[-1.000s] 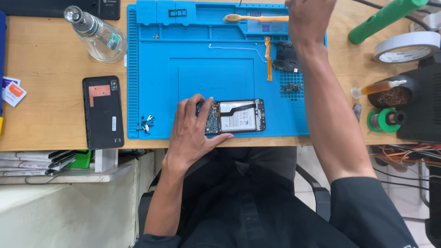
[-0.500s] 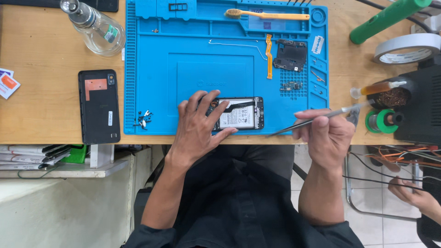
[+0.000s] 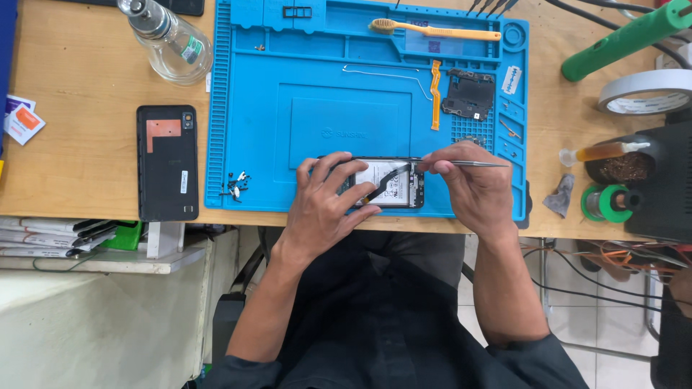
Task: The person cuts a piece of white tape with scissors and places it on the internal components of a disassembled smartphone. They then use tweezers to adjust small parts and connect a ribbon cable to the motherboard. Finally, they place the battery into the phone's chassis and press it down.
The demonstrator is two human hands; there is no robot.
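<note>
So the opened phone (image 3: 386,184) is laid flat near the front edge of the blue repair mat (image 3: 274,72), back cover off, battery showing. It's pinned down by the left hand (image 3: 324,205), fingers spread loosely over its left end, not clenched. A pair of metal tweezers (image 3: 461,163) is pinched between the fingers of the right hand (image 3: 472,187), with the tips brought over the top right corner of the phone.

Containers: the mat's top tray slots are mostly used for a yellow-handled brush (image 3: 432,30), and a razor blade (image 3: 511,78) is parked in a small compartment on the right side. A few tiny parts are seen in the little pockets below it, too small to be identified. A glass bottle (image 3: 169,39) with clear liquid at the bottom is stood off the mat, top left. A dark pot (image 3: 623,166) holding brownish wool is sat at the right, by a small syringe of amber fluid (image 3: 598,152).

Also on the mat: an orange flex cable (image 3: 435,94), a black inner frame (image 3: 468,95), loose screws (image 3: 236,184). The black back cover (image 3: 167,162) is left on the wood beside it.
</note>
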